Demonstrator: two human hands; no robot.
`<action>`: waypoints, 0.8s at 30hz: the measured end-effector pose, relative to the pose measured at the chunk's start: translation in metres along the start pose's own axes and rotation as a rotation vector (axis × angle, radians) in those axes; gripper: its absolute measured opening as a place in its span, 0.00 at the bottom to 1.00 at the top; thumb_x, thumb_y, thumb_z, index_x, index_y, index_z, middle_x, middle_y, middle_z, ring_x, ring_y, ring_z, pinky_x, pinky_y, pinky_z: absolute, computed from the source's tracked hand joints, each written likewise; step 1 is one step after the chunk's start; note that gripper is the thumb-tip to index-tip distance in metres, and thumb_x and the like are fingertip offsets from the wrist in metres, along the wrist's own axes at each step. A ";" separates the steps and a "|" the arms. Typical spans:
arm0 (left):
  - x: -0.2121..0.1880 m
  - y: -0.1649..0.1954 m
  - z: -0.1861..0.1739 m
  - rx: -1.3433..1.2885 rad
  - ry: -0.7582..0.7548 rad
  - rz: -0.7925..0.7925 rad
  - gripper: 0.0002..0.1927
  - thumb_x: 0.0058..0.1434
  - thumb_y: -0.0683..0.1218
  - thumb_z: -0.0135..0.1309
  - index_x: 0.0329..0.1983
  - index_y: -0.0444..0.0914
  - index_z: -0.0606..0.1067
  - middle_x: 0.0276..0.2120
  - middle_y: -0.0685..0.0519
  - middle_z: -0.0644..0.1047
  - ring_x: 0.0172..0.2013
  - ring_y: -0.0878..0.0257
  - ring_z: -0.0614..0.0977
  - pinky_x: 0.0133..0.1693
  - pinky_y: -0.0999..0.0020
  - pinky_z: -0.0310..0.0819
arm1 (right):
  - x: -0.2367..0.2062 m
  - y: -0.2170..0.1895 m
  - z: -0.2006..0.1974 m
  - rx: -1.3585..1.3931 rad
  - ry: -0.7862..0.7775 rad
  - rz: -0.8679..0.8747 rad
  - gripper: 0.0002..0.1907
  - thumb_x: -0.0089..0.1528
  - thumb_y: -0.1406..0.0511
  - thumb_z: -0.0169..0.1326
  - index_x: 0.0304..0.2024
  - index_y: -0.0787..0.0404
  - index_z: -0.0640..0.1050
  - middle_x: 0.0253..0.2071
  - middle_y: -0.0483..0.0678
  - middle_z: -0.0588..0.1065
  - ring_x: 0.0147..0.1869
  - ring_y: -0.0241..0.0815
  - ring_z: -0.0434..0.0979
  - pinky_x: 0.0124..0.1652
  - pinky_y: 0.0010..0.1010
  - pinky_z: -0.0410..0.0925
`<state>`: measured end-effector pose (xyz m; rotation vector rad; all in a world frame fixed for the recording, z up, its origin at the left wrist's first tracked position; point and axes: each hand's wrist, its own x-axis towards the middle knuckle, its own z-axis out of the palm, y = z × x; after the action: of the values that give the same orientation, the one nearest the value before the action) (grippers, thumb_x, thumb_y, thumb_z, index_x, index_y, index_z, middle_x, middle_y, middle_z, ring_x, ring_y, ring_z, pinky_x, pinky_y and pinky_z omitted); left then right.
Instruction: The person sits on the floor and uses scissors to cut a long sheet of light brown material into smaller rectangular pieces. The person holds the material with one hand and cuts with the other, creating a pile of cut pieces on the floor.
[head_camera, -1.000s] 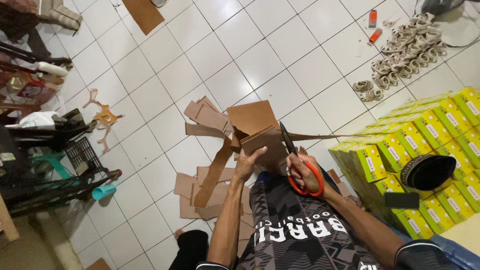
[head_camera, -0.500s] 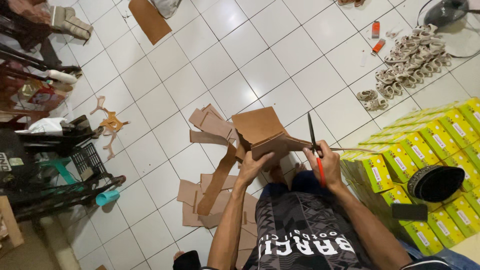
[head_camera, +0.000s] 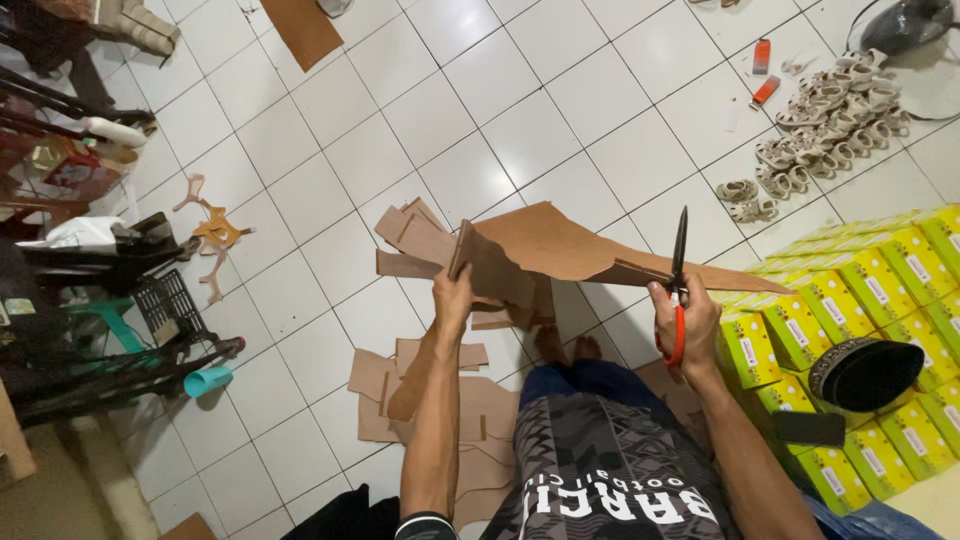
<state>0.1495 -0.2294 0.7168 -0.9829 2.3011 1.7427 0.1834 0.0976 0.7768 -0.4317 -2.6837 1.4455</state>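
Note:
My left hand grips the left end of a large brown sheet of leather-like material, held up in front of me. My right hand holds red-handled scissors with dark blades pointing up, at the sheet's right edge where a thin strip runs off to the right. My bare feet show below the sheet.
Brown cut-offs lie on the white tiled floor at my knees and behind the sheet. Yellow boxes are stacked at right with a dark round cap on them. Small sandals lie far right. Dark furniture crowds the left.
The sheet has been spread out wider and flatter. My right hand has moved right and lifted the scissors so the blades point up.

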 end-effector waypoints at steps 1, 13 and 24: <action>0.003 -0.002 -0.005 -0.001 0.005 -0.054 0.16 0.71 0.48 0.52 0.49 0.28 0.79 0.33 0.35 0.76 0.32 0.52 0.74 0.32 0.54 0.69 | -0.001 0.000 -0.002 0.021 0.000 0.009 0.12 0.65 0.62 0.59 0.38 0.65 0.75 0.15 0.47 0.69 0.17 0.35 0.68 0.20 0.30 0.60; 0.023 0.003 0.005 0.269 -0.047 0.378 0.47 0.61 0.50 0.63 0.76 0.33 0.51 0.75 0.39 0.49 0.74 0.43 0.54 0.72 0.48 0.51 | 0.009 -0.056 -0.043 0.015 0.095 -0.193 0.10 0.66 0.64 0.58 0.39 0.65 0.74 0.20 0.46 0.72 0.21 0.34 0.72 0.24 0.28 0.64; -0.008 -0.014 0.119 0.116 -0.370 0.542 0.21 0.54 0.35 0.51 0.52 0.35 0.80 0.29 0.36 0.79 0.28 0.48 0.83 0.35 0.58 0.78 | 0.075 -0.089 -0.042 0.066 0.116 -0.196 0.38 0.60 0.61 0.67 0.68 0.60 0.65 0.21 0.41 0.70 0.23 0.29 0.63 0.23 0.26 0.58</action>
<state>0.1281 -0.1221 0.6675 0.0081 2.5079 1.7310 0.0999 0.1060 0.8681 -0.2323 -2.5002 1.4025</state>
